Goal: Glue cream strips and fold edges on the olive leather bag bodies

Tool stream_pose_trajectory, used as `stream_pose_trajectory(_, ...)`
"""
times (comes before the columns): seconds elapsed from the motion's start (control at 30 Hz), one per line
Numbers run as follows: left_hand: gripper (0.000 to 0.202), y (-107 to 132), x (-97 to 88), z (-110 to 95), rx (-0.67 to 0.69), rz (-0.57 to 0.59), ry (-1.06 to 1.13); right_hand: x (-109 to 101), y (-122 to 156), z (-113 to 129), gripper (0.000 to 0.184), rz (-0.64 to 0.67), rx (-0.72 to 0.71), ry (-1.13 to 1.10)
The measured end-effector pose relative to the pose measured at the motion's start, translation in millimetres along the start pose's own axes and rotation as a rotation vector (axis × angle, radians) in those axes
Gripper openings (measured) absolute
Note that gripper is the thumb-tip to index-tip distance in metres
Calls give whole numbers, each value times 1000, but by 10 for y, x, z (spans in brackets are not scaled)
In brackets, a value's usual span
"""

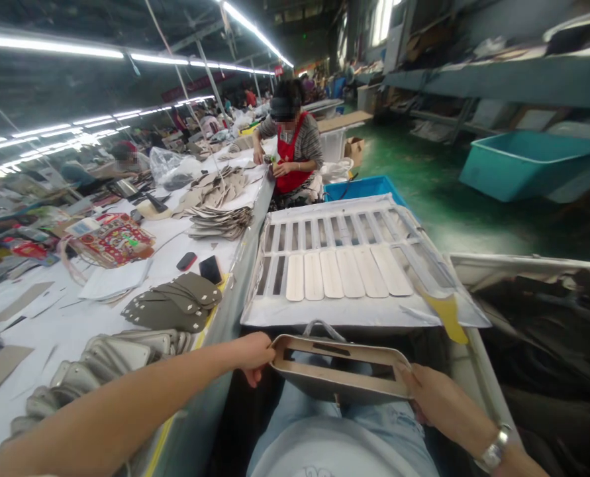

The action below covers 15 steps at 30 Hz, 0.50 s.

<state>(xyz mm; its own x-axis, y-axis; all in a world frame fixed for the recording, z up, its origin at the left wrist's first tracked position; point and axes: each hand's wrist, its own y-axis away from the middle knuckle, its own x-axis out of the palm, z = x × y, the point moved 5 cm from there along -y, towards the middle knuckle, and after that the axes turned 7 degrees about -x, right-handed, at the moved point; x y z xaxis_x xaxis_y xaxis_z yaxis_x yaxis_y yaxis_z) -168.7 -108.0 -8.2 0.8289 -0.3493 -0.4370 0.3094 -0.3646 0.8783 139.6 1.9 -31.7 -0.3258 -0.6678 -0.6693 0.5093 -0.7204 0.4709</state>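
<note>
While the left hand (255, 358) and right hand (443, 407) clamp fingers on a tan frame (339, 383), print on a bag (113, 242) is illegible.

One head-worn view looks forward and down from above the person's lap (299, 404), close over the left hand (255, 354) and right hand (438, 404), facing along the worktop (140, 318) toward its far end.
</note>
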Motion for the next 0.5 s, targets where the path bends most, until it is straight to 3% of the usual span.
stream_pose_trajectory(0.1,14,40,-31,-91,86,-23,-225,-31,38,41,45,-49,-21,25)
stream_pose_trajectory(0.23,13,-31,7,-129,123,-53,-404,-110,103,94,45,-142,-11,234)
stream_pose_trajectory(0.37,19,-109,38,-88,136,-76,-317,-135,203,146,40,-185,11,349)
stream_pose_trajectory(0.5,16,-70,-1,-70,162,-78,-226,-77,247,254,33,-162,-81,574)
